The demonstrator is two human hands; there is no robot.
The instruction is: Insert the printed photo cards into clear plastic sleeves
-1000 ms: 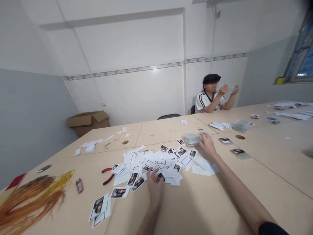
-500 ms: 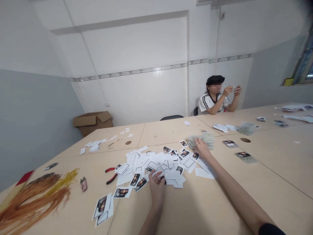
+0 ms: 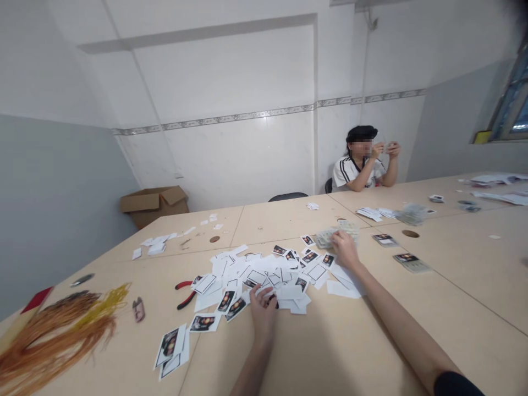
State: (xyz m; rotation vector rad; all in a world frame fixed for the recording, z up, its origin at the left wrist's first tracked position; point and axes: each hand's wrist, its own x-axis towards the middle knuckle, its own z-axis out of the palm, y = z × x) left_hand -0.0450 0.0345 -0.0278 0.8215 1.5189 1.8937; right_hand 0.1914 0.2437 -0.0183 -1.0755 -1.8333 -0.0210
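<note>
A loose heap of small white cards (image 3: 251, 272), some with dark pictures, lies spread on the light wooden table (image 3: 330, 341). My left hand (image 3: 263, 311) rests at the near edge of the heap, fingers curled round one small dark-printed card. My right hand (image 3: 344, 247) reaches far across the heap, its fingers closed on a pile of clear plastic sleeves (image 3: 336, 234) at the far side.
Red-handled pliers (image 3: 184, 293) lie left of the cards. A bundle of orange and yellow cords (image 3: 53, 333) fills the near left. Another person (image 3: 363, 165) sits at the far side, hands raised. A cardboard box (image 3: 152, 204) stands by the wall. More card piles (image 3: 390, 213) lie to the right.
My right hand has gathered the clear sleeves and drawn back slightly towards me. My left hand's fingers have curled tighter on the card.
</note>
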